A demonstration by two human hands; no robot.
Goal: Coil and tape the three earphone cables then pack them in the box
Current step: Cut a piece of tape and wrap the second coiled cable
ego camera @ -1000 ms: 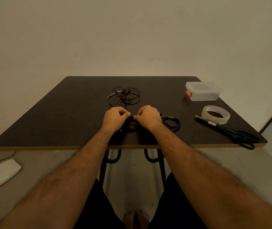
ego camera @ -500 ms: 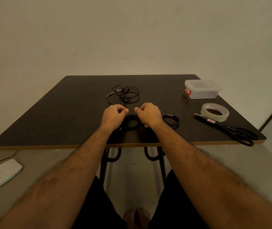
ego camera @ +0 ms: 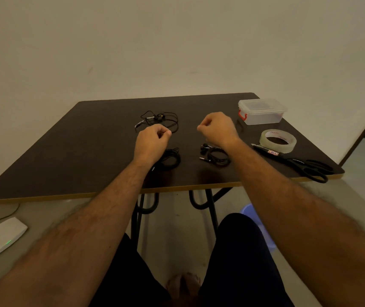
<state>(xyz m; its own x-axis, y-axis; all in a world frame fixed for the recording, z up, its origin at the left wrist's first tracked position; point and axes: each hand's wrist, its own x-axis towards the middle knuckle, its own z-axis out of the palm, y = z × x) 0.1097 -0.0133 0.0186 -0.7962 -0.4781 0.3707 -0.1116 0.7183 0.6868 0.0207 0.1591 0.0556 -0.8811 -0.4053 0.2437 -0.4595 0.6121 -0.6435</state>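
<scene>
Three black earphone cables lie on the dark table (ego camera: 66,151). A loose tangled cable (ego camera: 159,120) sits at the far middle. One coiled cable (ego camera: 170,160) lies just below my left hand (ego camera: 152,139). The other coiled cable (ego camera: 217,156) lies beside my right wrist. My right hand (ego camera: 217,127) hovers above the table. Both hands are raised with fingers curled, and no cable or tape shows in either. The clear plastic box (ego camera: 262,111), lid on and with a red latch, stands at the far right. A tape roll (ego camera: 278,141) lies in front of it.
Black scissors (ego camera: 310,168) lie near the table's right front corner, blades toward the tape. A white device (ego camera: 0,237) with a green light sits on the floor at left. My legs and the table's black legs are below the front edge.
Both hands have let go of the coil at the front middle, lifted and moved apart. The coil stays on the table. The camera has tilted down slightly.
</scene>
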